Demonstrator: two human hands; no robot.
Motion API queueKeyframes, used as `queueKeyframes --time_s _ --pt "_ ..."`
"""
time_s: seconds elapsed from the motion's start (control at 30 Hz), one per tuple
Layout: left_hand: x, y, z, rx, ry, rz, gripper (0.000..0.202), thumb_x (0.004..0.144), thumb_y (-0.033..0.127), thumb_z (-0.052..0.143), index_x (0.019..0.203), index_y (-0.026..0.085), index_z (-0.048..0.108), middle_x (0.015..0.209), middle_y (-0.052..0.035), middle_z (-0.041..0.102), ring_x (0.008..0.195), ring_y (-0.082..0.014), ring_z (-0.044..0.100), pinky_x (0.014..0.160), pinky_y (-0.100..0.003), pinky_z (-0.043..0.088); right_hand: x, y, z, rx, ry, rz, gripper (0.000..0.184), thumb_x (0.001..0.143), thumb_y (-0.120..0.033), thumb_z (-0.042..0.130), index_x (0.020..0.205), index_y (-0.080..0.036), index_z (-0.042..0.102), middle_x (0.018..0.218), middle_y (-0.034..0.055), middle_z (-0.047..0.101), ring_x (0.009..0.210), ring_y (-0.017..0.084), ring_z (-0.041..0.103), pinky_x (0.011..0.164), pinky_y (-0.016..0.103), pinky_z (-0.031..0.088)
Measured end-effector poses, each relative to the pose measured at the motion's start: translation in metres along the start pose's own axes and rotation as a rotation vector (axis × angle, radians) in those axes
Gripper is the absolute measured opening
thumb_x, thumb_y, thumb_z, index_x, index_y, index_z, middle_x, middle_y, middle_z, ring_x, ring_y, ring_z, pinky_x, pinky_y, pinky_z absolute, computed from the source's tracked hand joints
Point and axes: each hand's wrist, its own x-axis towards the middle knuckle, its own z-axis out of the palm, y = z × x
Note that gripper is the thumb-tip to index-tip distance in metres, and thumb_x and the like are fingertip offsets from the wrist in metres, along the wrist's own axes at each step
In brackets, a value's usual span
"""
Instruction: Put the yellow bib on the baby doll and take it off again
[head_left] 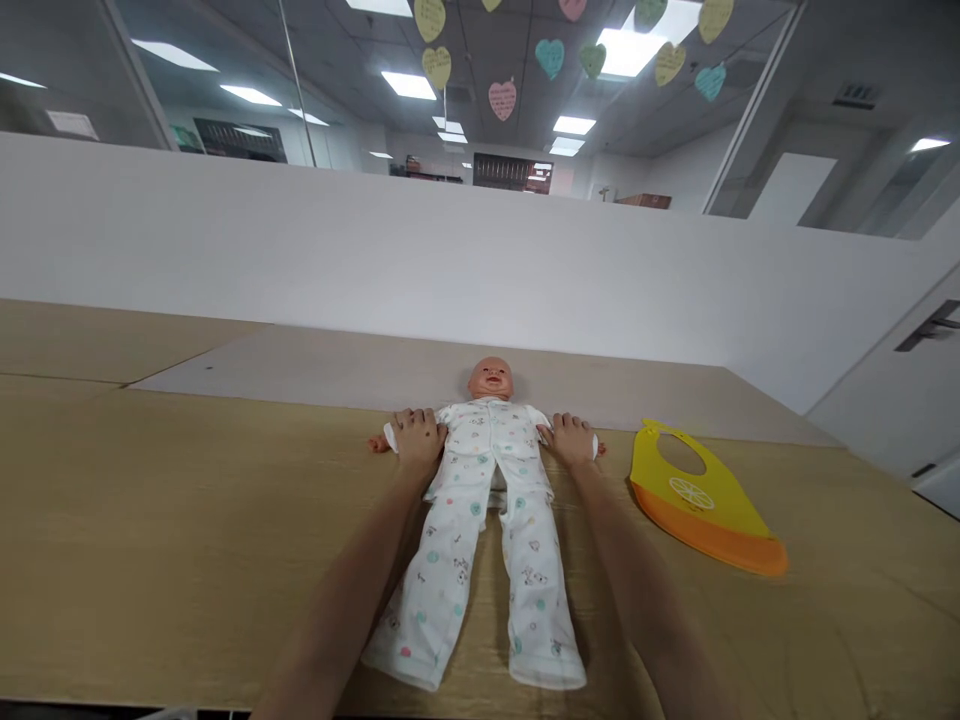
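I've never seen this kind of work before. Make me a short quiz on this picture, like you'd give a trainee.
1. True or false: the doll is lying face down.
2. Which colours make up the main body of the bib? A) red and blue; B) green and white; C) yellow and orange.
3. Fill in: the person's left hand and right hand each rest on one of the doll's ____.

Key: 1. False, its face is up; 2. C; 3. arms.

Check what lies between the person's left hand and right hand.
In the head view, the doll's chest, in a printed white top, lies between the left hand and right hand.
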Motion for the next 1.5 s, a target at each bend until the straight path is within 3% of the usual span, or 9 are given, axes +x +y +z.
queueKeyframes --time_s 0.27,0.47,0.63,0.8,0.9,1.0,1.1,1.3,1.5 --pt "-0.008 -0.023 -0.008 -0.052 0.037 -0.163 0.041 0.089 0.015 0.034 0.125 0.008 0.051 0.132 -0.0235 0.05 0.114 -0.0369 0.045 0.094 -0.049 0.031 -0.01 0.005 0.003 0.054 0.108 0.271 0.05 0.094 -0.052 0.034 0.11 -0.011 0.057 0.106 0.017 0.061 0.099 0.029 0.054 0.08 0.038 0.032" --pt "-0.014 -0.037 -0.015 -0.054 0.057 -0.154 0.034 0.09 0.013 0.033 0.115 0.004 0.053 0.112 -0.0225 0.057 0.104 -0.0342 0.048 0.087 -0.045 0.036 -0.015 0.005 0.004 0.115 0.164 0.285 0.038 0.096 -0.03 0.035 0.125 -0.012 0.052 0.123 0.0159 0.056 0.11 0.029 0.048 0.09 0.039 0.03" --pt "-0.016 -0.038 -0.019 -0.1 0.099 -0.124 0.031 0.088 0.015 0.036 0.11 0.004 0.054 0.108 -0.0224 0.056 0.099 -0.0328 0.05 0.082 -0.044 0.039 -0.023 0.008 -0.001 0.15 0.132 0.284 0.04 0.092 -0.017 0.031 0.124 -0.012 0.054 0.129 0.0171 0.053 0.113 0.029 0.045 0.092 0.039 0.03" --pt "-0.015 -0.041 -0.012 -0.188 0.127 -0.144 0.036 0.083 0.022 0.047 0.114 0.008 0.058 0.116 -0.0217 0.056 0.108 -0.0337 0.05 0.09 -0.045 0.039 -0.03 0.009 -0.006 0.214 0.1 0.285 0.043 0.088 -0.023 0.039 0.127 -0.013 0.053 0.136 0.0142 0.049 0.122 0.029 0.04 0.098 0.04 0.029" --pt "-0.016 -0.037 -0.005 -0.172 0.117 0.016 0.044 0.082 0.021 0.047 0.124 0.019 0.057 0.14 -0.0155 0.046 0.129 -0.0351 0.038 0.104 -0.05 0.029 -0.031 0.006 -0.006 0.205 0.061 0.19 0.048 0.088 -0.029 0.041 0.135 -0.019 0.049 0.144 0.0103 0.043 0.13 0.031 0.032 0.103 0.045 0.025" --pt "-0.017 -0.033 0.002 -0.146 0.067 0.171 0.048 0.085 0.023 0.044 0.132 0.026 0.052 0.149 -0.0093 0.04 0.139 -0.0336 0.027 0.111 -0.055 0.017 -0.031 0.002 -0.004 0.185 0.022 0.04 0.051 0.089 -0.03 0.041 0.139 -0.026 0.044 0.147 0.0065 0.04 0.135 0.033 0.026 0.106 0.051 0.019" --pt "-0.017 -0.035 0.006 -0.122 0.046 0.109 0.047 0.087 0.024 0.042 0.133 0.021 0.052 0.144 -0.0139 0.046 0.137 -0.0372 0.029 0.108 -0.059 0.019 -0.03 0.002 -0.003 0.198 -0.014 0.016 0.049 0.089 -0.028 0.04 0.138 -0.027 0.046 0.146 0.0048 0.042 0.135 0.032 0.028 0.106 0.051 0.019" --pt "-0.014 -0.04 0.008 -0.104 0.062 -0.037 0.042 0.088 0.02 0.039 0.126 0.011 0.055 0.127 -0.0188 0.059 0.125 -0.0407 0.042 0.101 -0.058 0.031 -0.029 0.01 -0.002 0.25 -0.003 0.236 0.047 0.089 -0.023 0.04 0.135 -0.022 0.049 0.139 0.0096 0.049 0.127 0.029 0.037 0.102 0.046 0.025" --pt "-0.016 -0.035 0.003 -0.102 0.098 0.012 0.041 0.087 0.022 0.042 0.125 0.012 0.054 0.128 -0.0194 0.057 0.125 -0.0396 0.039 0.1 -0.056 0.03 -0.028 0.01 0.005 0.333 0.094 0.201 0.051 0.086 -0.046 0.049 0.129 -0.019 0.052 0.136 0.0105 0.051 0.126 0.029 0.036 0.104 0.044 0.022"
